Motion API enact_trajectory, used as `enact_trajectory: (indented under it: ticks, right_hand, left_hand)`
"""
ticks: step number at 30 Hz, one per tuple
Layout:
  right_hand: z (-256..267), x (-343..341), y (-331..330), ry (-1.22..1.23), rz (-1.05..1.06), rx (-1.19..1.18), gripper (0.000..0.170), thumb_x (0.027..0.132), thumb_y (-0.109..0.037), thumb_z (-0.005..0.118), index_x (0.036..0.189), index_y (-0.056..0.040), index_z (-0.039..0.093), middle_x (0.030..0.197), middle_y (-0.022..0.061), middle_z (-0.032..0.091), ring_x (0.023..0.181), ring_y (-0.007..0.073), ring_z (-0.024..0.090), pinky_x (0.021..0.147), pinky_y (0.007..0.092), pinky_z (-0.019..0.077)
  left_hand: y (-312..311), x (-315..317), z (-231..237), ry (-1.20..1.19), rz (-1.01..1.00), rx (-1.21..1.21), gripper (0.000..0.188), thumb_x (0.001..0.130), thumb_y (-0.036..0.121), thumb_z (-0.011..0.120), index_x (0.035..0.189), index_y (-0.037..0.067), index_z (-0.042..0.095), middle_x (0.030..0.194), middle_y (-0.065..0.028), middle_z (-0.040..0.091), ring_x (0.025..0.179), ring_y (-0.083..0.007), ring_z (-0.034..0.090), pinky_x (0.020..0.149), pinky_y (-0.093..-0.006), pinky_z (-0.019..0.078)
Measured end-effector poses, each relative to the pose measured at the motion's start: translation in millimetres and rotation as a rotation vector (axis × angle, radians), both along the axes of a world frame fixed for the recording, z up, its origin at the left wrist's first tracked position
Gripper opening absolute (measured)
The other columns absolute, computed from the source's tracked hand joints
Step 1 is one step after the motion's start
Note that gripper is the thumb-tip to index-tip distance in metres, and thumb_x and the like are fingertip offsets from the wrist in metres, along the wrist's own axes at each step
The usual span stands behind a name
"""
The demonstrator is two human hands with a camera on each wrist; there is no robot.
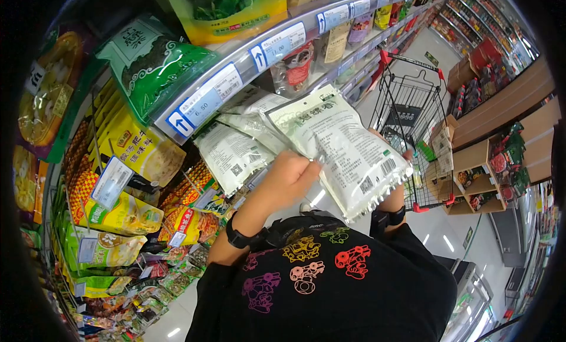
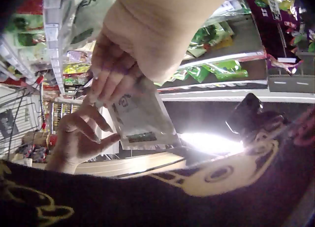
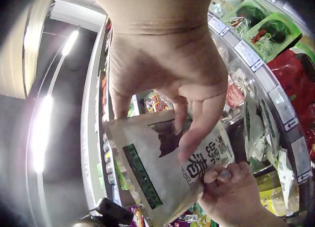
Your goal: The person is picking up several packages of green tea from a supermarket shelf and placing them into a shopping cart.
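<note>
A white printed packet (image 1: 342, 150) with a crimped edge is held up between both hands, its small-print side facing the head camera. My left hand (image 1: 289, 177) pinches its left edge, thumb on the near side. From behind, my right hand (image 1: 392, 194) holds the packet's right side, mostly hidden by it in the head view. In the right wrist view, the right hand (image 3: 172, 74) lays fingers over the packet's other face (image 3: 162, 168), which bears large dark characters and a green strip. Similar white packets (image 1: 236, 150) sit on the shelf just left of the held one.
A shelf edge with price tags (image 1: 203, 100) curves close above the left hand. Yellow seasoning packets (image 1: 141, 147) hang at left, near a green bag (image 1: 153, 65). A wire shopping cart (image 1: 407, 118) stands in the aisle ahead, with wooden display bins (image 1: 480, 183) to its right.
</note>
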State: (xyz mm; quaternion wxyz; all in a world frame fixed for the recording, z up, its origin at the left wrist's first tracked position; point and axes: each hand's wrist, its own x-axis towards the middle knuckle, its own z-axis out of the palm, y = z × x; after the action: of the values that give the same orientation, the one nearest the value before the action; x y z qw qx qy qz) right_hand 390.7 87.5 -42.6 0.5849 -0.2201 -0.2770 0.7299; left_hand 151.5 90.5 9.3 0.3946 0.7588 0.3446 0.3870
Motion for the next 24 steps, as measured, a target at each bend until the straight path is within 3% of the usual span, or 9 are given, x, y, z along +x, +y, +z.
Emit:
enact_trajectory:
  ticks: [3,7,9,11,15,18,19,22,24]
  right_hand:
    - [9,-7,-1,-0.016,0.015,0.157,0.096,0.060,-0.058,0.057,0.123,0.0046,0.022,0.120,0.0197,0.036,0.108,0.0309,0.040,0.090,0.0370,0.0338]
    - [7,-12,9,0.081,0.146,0.497,0.097,0.058,-0.056,0.061,0.124,0.0028,0.022,0.121,0.0191,0.036,0.108,0.0309,0.040,0.090,0.0379,0.0341]
    - [14,-15,7,0.091,0.293,0.298,0.085,0.061,-0.043,0.066,0.124,-0.0012,0.024,0.120,0.0166,0.038,0.106,0.0269,0.043,0.085,0.0368,0.0387]
    - [14,-26,1,-0.070,0.071,0.059,0.059,0.073,-0.024,0.059,0.120,-0.0002,0.031,0.113,0.0157,0.045,0.099,0.0229,0.049,0.077,0.0319,0.0452]
    - [15,-35,12,-0.155,-0.009,-0.030,0.045,0.077,-0.014,0.051,0.114,0.0044,0.035,0.106,0.0161,0.050,0.089,0.0221,0.055,0.075,0.0318,0.0463]
    - [7,-25,16,-0.056,-0.082,-0.146,0.041,0.078,-0.014,0.049,0.112,0.0063,0.037,0.103,0.0167,0.052,0.089,0.0225,0.055,0.075,0.0321,0.0466]
    - [10,-22,19,0.037,-0.031,-0.178,0.040,0.078,-0.013,0.048,0.111,0.0072,0.038,0.102,0.0174,0.052,0.090,0.0233,0.055,0.076,0.0323,0.0464]
    - [1,-15,24,0.061,-0.076,-0.176,0.039,0.079,-0.012,0.046,0.111,0.0071,0.038,0.103,0.0184,0.052,0.090,0.0242,0.055,0.077,0.0324,0.0461]
    - [-2,-14,25,0.085,-0.061,-0.180,0.038,0.080,-0.013,0.045,0.111,0.0079,0.038,0.103,0.0187,0.051,0.090,0.0254,0.055,0.078,0.0331,0.0457]
  left_hand:
    - [-1,-6,10,0.102,-0.048,0.126,0.033,0.077,0.014,0.047,0.049,-0.003,0.045,0.043,-0.0176,0.041,0.039,-0.0314,0.044,0.039,-0.0365,0.0318]
    - [6,-6,4,0.183,0.090,0.318,0.032,0.075,0.015,0.048,0.047,-0.001,0.047,0.042,-0.0163,0.043,0.041,-0.0328,0.045,0.044,-0.0387,0.0359]
    - [10,-3,-2,0.236,0.188,0.494,0.032,0.074,0.016,0.048,0.046,0.000,0.048,0.041,-0.0149,0.043,0.040,-0.0318,0.044,0.046,-0.0390,0.0367]
    - [12,-2,-5,0.340,0.213,0.569,0.029,0.073,0.017,0.050,0.048,0.003,0.050,0.045,-0.0126,0.047,0.043,-0.0291,0.047,0.049,-0.0375,0.0375]
    - [16,-6,3,0.285,0.214,0.723,0.021,0.070,0.022,0.055,0.056,0.007,0.053,0.058,-0.0091,0.053,0.054,-0.0239,0.051,0.053,-0.0339,0.0382]
    - [15,-19,13,0.250,0.205,0.616,0.017,0.068,0.024,0.058,0.062,0.008,0.054,0.066,-0.0072,0.056,0.062,-0.0212,0.052,0.058,-0.0321,0.0381]
    - [17,-22,11,0.201,0.300,0.602,0.022,0.070,0.027,0.057,0.063,0.007,0.052,0.061,-0.0091,0.055,0.058,-0.0240,0.053,0.054,-0.0345,0.0390]
    - [14,-27,22,0.487,0.635,0.067,0.028,0.072,0.031,0.055,0.060,0.007,0.049,0.053,-0.0108,0.052,0.053,-0.0274,0.053,0.049,-0.0381,0.0395]
    - [19,-29,12,0.528,0.740,0.079,0.035,0.073,0.037,0.052,0.057,0.006,0.047,0.047,-0.0122,0.050,0.050,-0.0301,0.053,0.047,-0.0405,0.0402]
